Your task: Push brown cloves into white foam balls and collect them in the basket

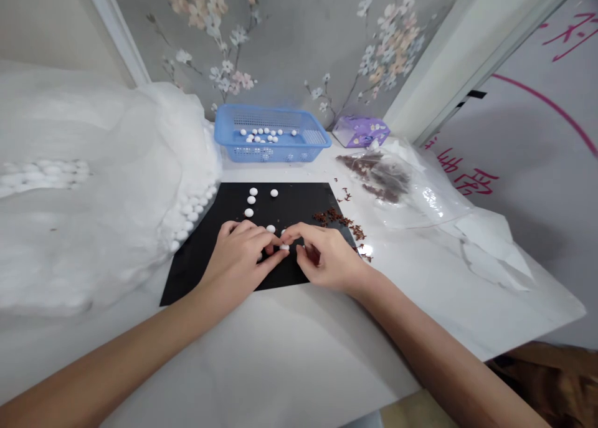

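My left hand (243, 247) is closed, pinching a small white ball (284, 247) between thumb and fingertips low over a black mat (196, 253). My right hand (327, 253) comes in from the right, its index fingertip at the top of that ball and its thumb held apart from it; the other fingers curl under. More white balls (249, 212) lie on the mat beyond my hands, some partly hidden by my fingers. Dark brown clove-like pieces (332, 215) are scattered at the mat's right edge.
A blue plastic basket (273, 154) with several white balls stands at the back. To the left bulges a large clear bag (116, 185) of white balls. On the right lie a clear bag (420, 197) with brown pieces and a purple packet (362, 131), near a whiteboard (537, 135).
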`<action>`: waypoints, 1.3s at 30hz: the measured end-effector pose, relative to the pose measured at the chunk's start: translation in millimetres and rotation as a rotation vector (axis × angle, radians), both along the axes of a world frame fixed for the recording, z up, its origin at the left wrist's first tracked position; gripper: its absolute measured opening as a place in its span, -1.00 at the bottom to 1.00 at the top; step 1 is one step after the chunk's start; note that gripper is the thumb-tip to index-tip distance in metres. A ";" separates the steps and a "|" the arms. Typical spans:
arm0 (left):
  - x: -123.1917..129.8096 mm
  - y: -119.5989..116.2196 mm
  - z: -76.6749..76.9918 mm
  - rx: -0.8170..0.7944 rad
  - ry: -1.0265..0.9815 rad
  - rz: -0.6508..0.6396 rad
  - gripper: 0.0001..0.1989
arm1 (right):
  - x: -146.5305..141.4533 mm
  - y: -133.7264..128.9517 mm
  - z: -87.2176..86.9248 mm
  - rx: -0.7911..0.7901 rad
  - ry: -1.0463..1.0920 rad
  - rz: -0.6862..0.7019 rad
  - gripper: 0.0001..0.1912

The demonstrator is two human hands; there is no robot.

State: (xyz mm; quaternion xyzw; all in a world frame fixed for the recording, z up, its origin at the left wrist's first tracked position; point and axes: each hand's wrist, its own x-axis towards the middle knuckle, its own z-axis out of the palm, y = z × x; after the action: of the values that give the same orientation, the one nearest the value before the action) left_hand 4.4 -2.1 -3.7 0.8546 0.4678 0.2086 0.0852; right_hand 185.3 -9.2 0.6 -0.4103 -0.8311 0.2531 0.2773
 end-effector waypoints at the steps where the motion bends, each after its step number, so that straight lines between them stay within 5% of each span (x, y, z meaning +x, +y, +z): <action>1: 0.0 -0.1 0.1 -0.003 -0.003 0.002 -0.73 | -0.1 -0.1 0.1 0.001 -0.006 0.000 -0.66; 20: 0.9 -2.0 2.3 -0.002 -0.026 0.033 -0.78 | 0.2 2.1 5.4 -0.012 -0.014 0.043 -0.68; 25: 1.6 -2.8 2.6 -0.014 -0.083 0.037 -0.86 | 24.3 13.9 11.7 0.099 0.038 -0.235 -0.80; 28: 2.0 -4.3 2.8 0.017 -0.091 0.038 -0.89 | 42.6 21.4 16.4 0.140 -0.157 -0.416 -0.84; 31: 1.8 -6.4 4.6 0.049 -0.084 0.041 -0.87 | 53.5 25.9 16.9 0.089 -0.346 -0.442 -0.83; 39: -6.7 3.4 0.9 -0.010 -0.204 0.389 -0.76 | 49.9 25.8 11.9 -0.020 -0.434 -0.364 -0.86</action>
State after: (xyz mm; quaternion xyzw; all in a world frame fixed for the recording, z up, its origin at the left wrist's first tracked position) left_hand -2.3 1.3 -2.9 0.7222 0.6140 0.3042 0.0946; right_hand 235.2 16.7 12.5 -0.6000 -0.7812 0.1135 0.1298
